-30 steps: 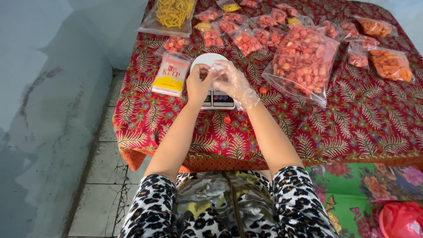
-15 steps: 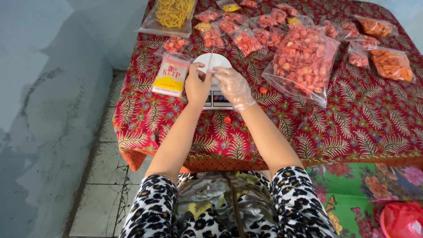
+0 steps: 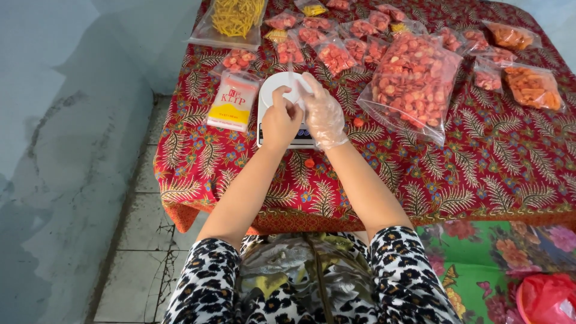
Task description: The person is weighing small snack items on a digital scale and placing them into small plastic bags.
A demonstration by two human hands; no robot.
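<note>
My bare left hand point(image 3: 281, 123) and my right hand point(image 3: 321, 117), which wears a thin clear plastic glove, meet over a white kitchen scale point(image 3: 269, 90) on the red patterned tablecloth. Between the fingertips of both hands is a small clear plastic bag point(image 3: 292, 84), thin and hard to make out. The left fingers curl and pinch it. The right fingers stretch up along its other side. The hands hide most of the scale's round plate and its display.
A big bag of red-orange crackers point(image 3: 414, 84) lies right of the scale and a white-and-yellow packet point(image 3: 233, 107) left of it. Several small filled bags point(image 3: 336, 57), a yellow snack bag point(image 3: 234, 18) and orange bags point(image 3: 531, 84) lie further back. Loose red pieces point(image 3: 309, 162) dot the cloth.
The two hands have drawn closer together over the scale plate, and the left fingers have curled in around the clear bag.
</note>
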